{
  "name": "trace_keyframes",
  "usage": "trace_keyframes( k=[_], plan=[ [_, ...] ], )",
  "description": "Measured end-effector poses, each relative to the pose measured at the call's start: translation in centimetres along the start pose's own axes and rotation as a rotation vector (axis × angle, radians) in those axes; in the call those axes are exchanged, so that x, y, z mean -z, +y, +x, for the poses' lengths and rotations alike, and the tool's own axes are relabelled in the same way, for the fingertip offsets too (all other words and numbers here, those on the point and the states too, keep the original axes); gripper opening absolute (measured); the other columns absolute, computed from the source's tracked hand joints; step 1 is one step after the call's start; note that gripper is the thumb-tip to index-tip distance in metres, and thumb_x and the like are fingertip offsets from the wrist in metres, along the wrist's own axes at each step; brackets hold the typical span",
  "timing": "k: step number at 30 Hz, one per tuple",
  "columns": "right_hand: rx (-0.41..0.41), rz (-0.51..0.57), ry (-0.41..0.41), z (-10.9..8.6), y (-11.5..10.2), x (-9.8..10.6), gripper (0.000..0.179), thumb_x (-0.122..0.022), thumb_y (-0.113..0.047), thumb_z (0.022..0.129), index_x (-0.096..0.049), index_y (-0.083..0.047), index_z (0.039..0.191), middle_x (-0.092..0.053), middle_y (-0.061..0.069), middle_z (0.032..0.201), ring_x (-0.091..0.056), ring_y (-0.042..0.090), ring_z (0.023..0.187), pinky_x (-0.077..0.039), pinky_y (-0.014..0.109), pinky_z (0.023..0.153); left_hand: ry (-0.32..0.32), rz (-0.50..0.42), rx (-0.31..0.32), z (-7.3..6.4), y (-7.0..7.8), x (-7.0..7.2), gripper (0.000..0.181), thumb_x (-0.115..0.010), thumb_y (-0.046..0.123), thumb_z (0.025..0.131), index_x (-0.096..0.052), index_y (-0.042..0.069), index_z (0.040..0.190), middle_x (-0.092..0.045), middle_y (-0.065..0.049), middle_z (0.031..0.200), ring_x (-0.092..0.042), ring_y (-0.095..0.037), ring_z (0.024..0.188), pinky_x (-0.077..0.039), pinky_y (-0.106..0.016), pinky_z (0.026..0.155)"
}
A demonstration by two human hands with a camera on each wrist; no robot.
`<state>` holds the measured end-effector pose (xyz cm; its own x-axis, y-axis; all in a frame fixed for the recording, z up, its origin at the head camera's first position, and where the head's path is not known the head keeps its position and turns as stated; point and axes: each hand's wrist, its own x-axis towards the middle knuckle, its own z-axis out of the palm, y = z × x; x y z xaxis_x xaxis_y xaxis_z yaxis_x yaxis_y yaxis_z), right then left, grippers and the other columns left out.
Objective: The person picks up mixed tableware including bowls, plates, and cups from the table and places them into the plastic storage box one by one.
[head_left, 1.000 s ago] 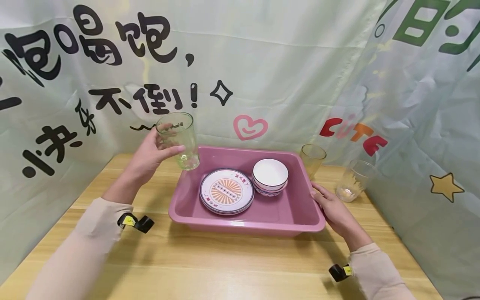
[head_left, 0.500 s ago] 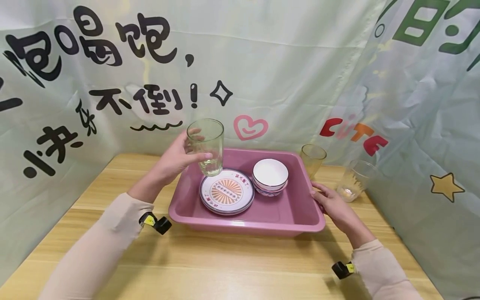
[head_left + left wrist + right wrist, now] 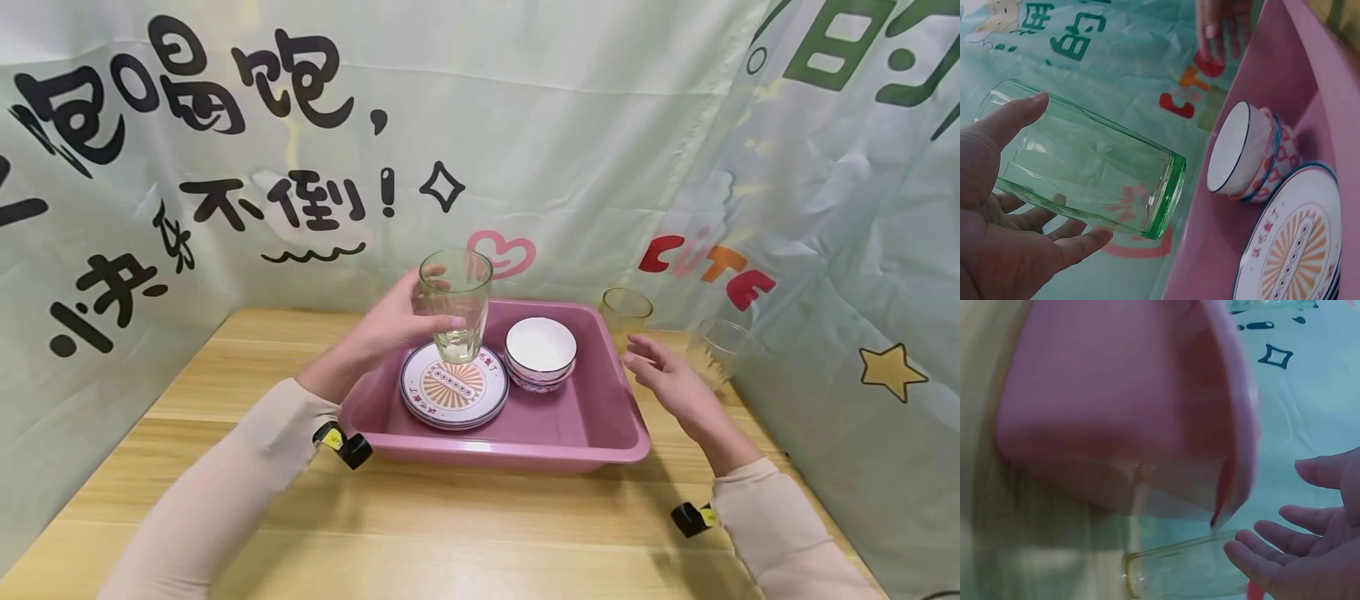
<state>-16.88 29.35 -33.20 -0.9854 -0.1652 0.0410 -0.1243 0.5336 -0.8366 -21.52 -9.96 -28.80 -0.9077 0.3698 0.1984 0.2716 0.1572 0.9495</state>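
Note:
My left hand (image 3: 401, 321) grips a clear green drinking glass (image 3: 457, 312) by its side, holding it upright above the pink basin (image 3: 480, 454). In the left wrist view the thumb and fingers lie round the green glass (image 3: 1091, 156). Below the glass, inside the basin, lies a stack of white plates (image 3: 450, 396) with an orange ray pattern. Beside them are stacked bowls (image 3: 540, 348), white inside. My right hand (image 3: 671, 383) hovers just off the basin's right side with its fingers loosely extended, as the right wrist view also shows, and holds nothing.
An amber glass (image 3: 626, 312) stands behind the basin's right corner, close to my right hand. A clear glass (image 3: 720, 350) stands farther right, partly behind that hand. The wooden table (image 3: 480, 533) meets printed cloth walls (image 3: 585, 167) at the back and sides.
My left hand has carried the green glass rightward, from the basin's left edge to over the plates. My right hand has let go of the basin's right rim and lifted slightly.

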Motion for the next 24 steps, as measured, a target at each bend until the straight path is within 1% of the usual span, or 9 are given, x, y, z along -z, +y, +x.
trace_keyframes(
  k=[3, 5, 8, 11, 16, 18, 21, 24],
  plan=[
    [0.007, -0.008, 0.001, 0.2, -1.0, 0.1, 0.072, -0.051, -0.041, 0.101, -0.022, -0.001, 0.154, -0.029, 0.026, 0.153, -0.038, 0.044, 0.134, -0.033, 0.058, 0.109, -0.019, 0.033, 0.009, 0.3, 0.0, -0.8, 0.087, -0.083, 0.022, 0.079, -0.032, 0.014, 0.149, -0.047, -0.009, 0.142, -0.049, -0.027, 0.125, -0.044, -0.043, 0.102],
    [-0.006, -0.005, -0.007, 0.3, -1.7, 0.1, 0.075, -0.052, -0.046, 0.1, -0.022, -0.006, 0.155, -0.029, 0.022, 0.154, -0.04, 0.043, 0.133, -0.03, 0.06, 0.109, -0.03, 0.041, 0.014, 0.5, 0.1, -1.3, 0.086, -0.083, 0.024, 0.079, -0.033, 0.015, 0.148, -0.049, -0.01, 0.139, -0.049, -0.026, 0.124, -0.043, -0.043, 0.103],
    [-0.014, 0.015, -0.028, 0.4, -2.6, 0.0, 0.074, -0.052, -0.048, 0.099, -0.021, -0.013, 0.157, -0.029, 0.018, 0.155, -0.043, 0.042, 0.131, -0.027, 0.061, 0.11, -0.063, 0.007, 0.022, 0.8, 0.1, -2.1, 0.085, -0.083, 0.023, 0.079, -0.033, 0.014, 0.147, -0.051, -0.011, 0.135, -0.05, -0.026, 0.123, -0.044, -0.043, 0.103],
    [-0.002, 0.037, -0.052, 0.6, -3.5, -0.3, 0.074, -0.052, -0.051, 0.098, -0.022, -0.017, 0.157, -0.03, 0.015, 0.156, -0.044, 0.041, 0.131, -0.028, 0.059, 0.111, -0.095, -0.031, 0.031, 1.1, 0.0, -2.7, 0.085, -0.083, 0.021, 0.079, -0.033, 0.015, 0.148, -0.055, -0.011, 0.13, -0.052, -0.025, 0.121, -0.045, -0.042, 0.101],
    [0.037, 0.068, -0.095, 1.2, -4.8, -0.9, 0.074, -0.055, -0.05, 0.097, -0.025, -0.019, 0.156, -0.034, 0.012, 0.154, -0.043, 0.038, 0.133, -0.031, 0.053, 0.112, -0.129, -0.057, 0.029, 1.7, -0.2, -3.5, 0.085, -0.083, 0.021, 0.079, -0.034, 0.016, 0.148, -0.056, -0.009, 0.13, -0.053, -0.022, 0.12, -0.047, -0.04, 0.099],
    [0.048, 0.085, -0.113, 1.5, -5.1, -1.2, 0.073, -0.056, -0.048, 0.097, -0.025, -0.018, 0.156, -0.035, 0.014, 0.153, -0.045, 0.037, 0.132, -0.031, 0.052, 0.112, -0.134, -0.057, 0.03, 1.9, -0.3, -3.9, 0.083, -0.083, 0.021, 0.079, -0.035, 0.016, 0.147, -0.055, -0.009, 0.13, -0.054, -0.022, 0.12, -0.047, -0.039, 0.099],
    [0.063, 0.106, -0.135, 1.9, -5.5, -1.5, 0.072, -0.057, -0.044, 0.098, -0.025, -0.016, 0.156, -0.035, 0.014, 0.153, -0.049, 0.036, 0.128, -0.033, 0.05, 0.111, -0.156, -0.082, 0.022, 2.1, -0.3, -4.4, 0.079, -0.082, 0.017, 0.081, -0.037, 0.015, 0.146, -0.055, -0.009, 0.131, -0.055, -0.022, 0.119, -0.048, -0.039, 0.098],
    [0.087, 0.124, -0.149, 2.2, -6.0, -1.9, 0.071, -0.058, -0.04, 0.098, -0.026, -0.014, 0.156, -0.035, 0.013, 0.153, -0.052, 0.037, 0.125, -0.036, 0.047, 0.11, -0.177, -0.112, 0.029, 2.3, -0.2, -4.8, 0.077, -0.081, 0.014, 0.081, -0.037, 0.014, 0.145, -0.057, -0.009, 0.129, -0.056, -0.022, 0.118, -0.049, -0.038, 0.097]
  ],
)
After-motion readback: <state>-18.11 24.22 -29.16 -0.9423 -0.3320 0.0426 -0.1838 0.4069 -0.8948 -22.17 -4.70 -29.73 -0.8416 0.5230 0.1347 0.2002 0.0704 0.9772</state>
